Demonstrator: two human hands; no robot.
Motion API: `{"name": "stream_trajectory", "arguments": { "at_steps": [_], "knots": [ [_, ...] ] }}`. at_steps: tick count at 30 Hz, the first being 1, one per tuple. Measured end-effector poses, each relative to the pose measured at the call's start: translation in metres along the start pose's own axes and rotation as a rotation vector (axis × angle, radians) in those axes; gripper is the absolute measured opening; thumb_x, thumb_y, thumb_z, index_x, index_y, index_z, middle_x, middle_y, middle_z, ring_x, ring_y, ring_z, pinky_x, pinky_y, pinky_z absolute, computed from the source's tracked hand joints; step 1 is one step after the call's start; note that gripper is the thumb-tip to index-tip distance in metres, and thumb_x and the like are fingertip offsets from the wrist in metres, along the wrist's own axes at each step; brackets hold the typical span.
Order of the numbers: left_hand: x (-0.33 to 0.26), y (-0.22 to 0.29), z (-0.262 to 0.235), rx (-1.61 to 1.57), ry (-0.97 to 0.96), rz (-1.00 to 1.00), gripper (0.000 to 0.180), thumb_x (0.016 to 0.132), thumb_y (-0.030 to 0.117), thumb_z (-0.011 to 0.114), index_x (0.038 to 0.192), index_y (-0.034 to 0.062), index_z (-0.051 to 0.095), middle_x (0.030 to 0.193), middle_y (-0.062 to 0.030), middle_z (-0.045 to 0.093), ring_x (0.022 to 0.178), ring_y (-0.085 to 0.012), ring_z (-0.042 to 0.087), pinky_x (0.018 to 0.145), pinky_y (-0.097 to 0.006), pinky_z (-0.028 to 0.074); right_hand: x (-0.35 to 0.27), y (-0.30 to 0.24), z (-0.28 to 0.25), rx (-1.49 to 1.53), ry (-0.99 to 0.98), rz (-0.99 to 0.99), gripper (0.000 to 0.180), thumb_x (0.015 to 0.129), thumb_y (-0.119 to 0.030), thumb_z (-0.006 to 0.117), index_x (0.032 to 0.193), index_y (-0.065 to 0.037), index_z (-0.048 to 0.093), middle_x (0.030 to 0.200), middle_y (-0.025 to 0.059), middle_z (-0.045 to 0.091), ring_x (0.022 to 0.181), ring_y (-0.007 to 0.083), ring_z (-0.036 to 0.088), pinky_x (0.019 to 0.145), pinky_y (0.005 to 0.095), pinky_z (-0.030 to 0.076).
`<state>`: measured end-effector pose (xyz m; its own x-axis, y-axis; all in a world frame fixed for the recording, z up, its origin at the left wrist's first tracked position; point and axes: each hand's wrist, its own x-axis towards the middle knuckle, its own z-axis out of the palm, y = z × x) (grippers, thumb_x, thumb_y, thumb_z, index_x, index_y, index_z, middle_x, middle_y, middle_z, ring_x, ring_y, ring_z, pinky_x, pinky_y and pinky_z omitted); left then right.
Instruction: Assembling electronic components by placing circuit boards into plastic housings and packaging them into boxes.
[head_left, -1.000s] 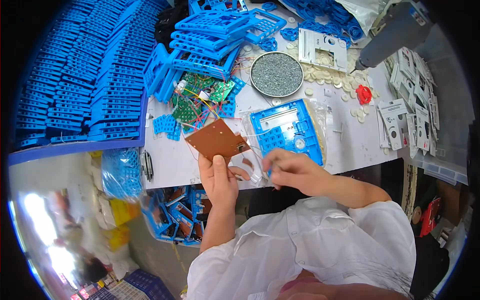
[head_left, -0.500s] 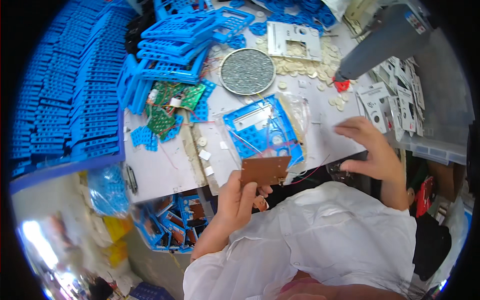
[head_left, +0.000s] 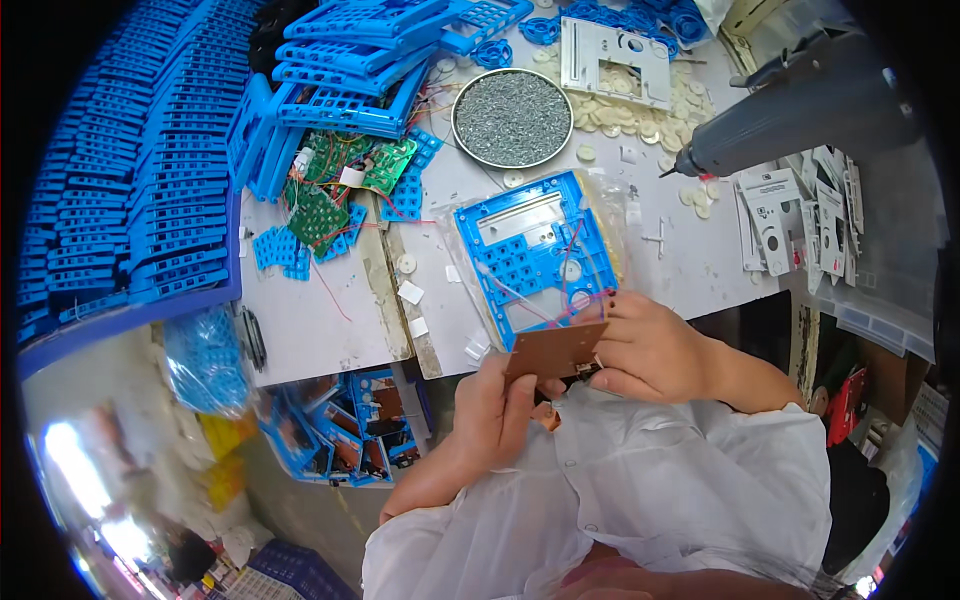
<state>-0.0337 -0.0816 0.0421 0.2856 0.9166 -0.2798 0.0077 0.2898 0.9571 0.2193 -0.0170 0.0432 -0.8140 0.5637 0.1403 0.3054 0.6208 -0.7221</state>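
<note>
My left hand (head_left: 492,412) grips a brown circuit board (head_left: 553,353) by its left end, tilted up above the table's front edge. At the board's right end, my right hand (head_left: 650,350) has its fingers curled in around the edge; its fingertips are partly hidden. Thin pink and red wires (head_left: 578,318) run behind the board toward a blue plastic housing (head_left: 540,250). That housing lies open side up on a clear plastic bag just beyond my hands, with square blue keys and a clear window inside.
A round dish of small metal screws (head_left: 513,118) stands behind the housing. At the right hangs a grey electric screwdriver (head_left: 790,110). Blue housings (head_left: 350,70), green circuit boards (head_left: 320,215), white discs (head_left: 640,120) and white panels (head_left: 780,220) lie around. A lower bin (head_left: 350,425) holds filled housings.
My right hand has come in from the right to the board's right end. The board, in my left hand, has shifted slightly right. The screwdriver's red-lit tip no longer glows as strongly.
</note>
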Motion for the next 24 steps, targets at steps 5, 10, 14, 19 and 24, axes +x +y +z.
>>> {"name": "stream_trajectory", "arguments": {
  "at_steps": [5,10,14,19,24],
  "knots": [
    [0.005,-0.001,-0.006,0.226,-0.208,0.116,0.015,0.104,0.006,0.048,0.116,-0.002,0.051,0.089,-0.0092,0.074,0.069,-0.0187,0.073,0.066,-0.034,0.058,0.011,0.012,-0.004,0.645,0.069,0.083,0.037,0.09,-0.022,0.076,0.12,0.0,0.069,0.114,0.0108,0.069,0.106,0.0246,0.062,0.091,0.0368,0.048],
    [-0.002,-0.019,0.001,-0.004,-0.222,-0.005,0.034,0.105,0.014,0.049,0.134,-0.0029,0.044,0.104,-0.0112,0.072,0.092,-0.0203,0.071,0.075,-0.036,0.056,0.017,0.004,-0.008,0.972,-0.034,0.459,0.038,0.09,-0.017,0.078,0.12,0.002,0.066,0.104,0.0059,0.072,0.097,0.0135,0.065,0.086,0.0307,0.051],
    [0.001,-0.029,0.005,-0.589,-0.26,-0.022,0.058,0.107,0.018,0.049,0.155,-0.0002,0.023,0.138,-0.021,0.056,0.126,-0.0263,0.057,0.103,-0.04,0.047,0.045,0.015,-0.015,0.89,0.114,0.632,0.029,0.091,-0.015,0.075,0.114,0.002,0.067,0.1,0.0049,0.072,0.092,0.0108,0.065,0.085,0.0289,0.052],
    [-0.002,-0.021,0.002,-0.588,-0.126,-0.138,0.082,0.104,0.03,0.053,0.162,0.0019,0.002,0.156,-0.0248,0.036,0.143,-0.0345,0.041,0.118,-0.046,0.032,0.08,0.055,-0.007,0.605,0.129,0.469,0.029,0.09,-0.014,0.072,0.113,0.004,0.067,0.099,0.009,0.074,0.091,0.0137,0.067,0.084,0.031,0.053],
    [-0.003,-0.02,0.001,-0.638,-0.097,-0.173,0.089,0.1,0.027,0.058,0.163,0.0021,0.0,0.158,-0.0234,0.033,0.146,-0.0331,0.038,0.118,-0.045,0.031,0.099,0.052,-0.012,0.429,0.079,0.491,0.031,0.088,-0.016,0.073,0.113,0.002,0.068,0.099,0.0157,0.073,0.09,0.0227,0.07,0.081,0.0343,0.054]
  ]
}}
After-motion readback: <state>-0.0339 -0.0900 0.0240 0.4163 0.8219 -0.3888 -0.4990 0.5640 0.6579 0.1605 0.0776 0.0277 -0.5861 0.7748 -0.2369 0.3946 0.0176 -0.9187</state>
